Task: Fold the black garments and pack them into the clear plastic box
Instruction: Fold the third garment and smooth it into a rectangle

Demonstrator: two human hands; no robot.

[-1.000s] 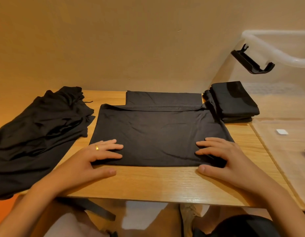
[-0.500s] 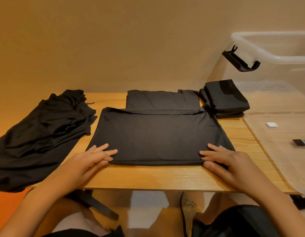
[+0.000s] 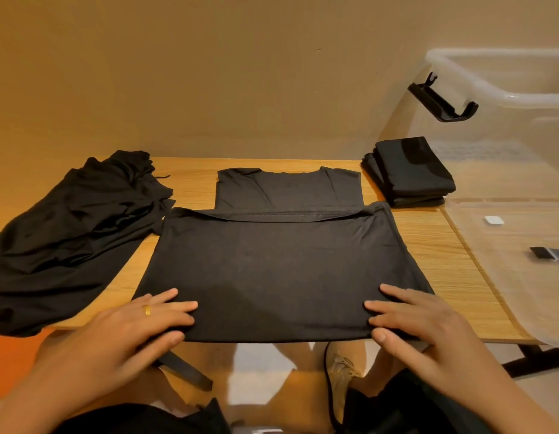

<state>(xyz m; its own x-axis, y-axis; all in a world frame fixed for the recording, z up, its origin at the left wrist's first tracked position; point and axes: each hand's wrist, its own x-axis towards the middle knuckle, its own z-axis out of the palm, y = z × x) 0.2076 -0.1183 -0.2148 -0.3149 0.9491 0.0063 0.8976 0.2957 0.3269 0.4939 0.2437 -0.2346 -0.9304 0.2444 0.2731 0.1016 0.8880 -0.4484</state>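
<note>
A black garment [image 3: 281, 264] lies flat mid-table, its lower half folded up over the sleeveless top part. Its near edge reaches just past the table's front edge. My left hand [image 3: 131, 333] grips the near left corner, fingers on top and thumb at the edge. My right hand [image 3: 419, 324] grips the near right corner the same way. A heap of unfolded black garments [image 3: 74, 233] lies at the left. A stack of folded black garments [image 3: 409, 170] sits at the back right. The clear plastic box [image 3: 503, 95] stands at the far right.
The wooden table [image 3: 441, 261] backs onto a plain wall. A black latch [image 3: 441, 101] sticks out from the box's rim. The clear lid [image 3: 507, 261] lies flat on the table's right end. My legs and a shoe show below the front edge.
Both hands slid back to the garment's near corners and drew it toward me; its near edge now lies over the table's front edge. The view shifted left.
</note>
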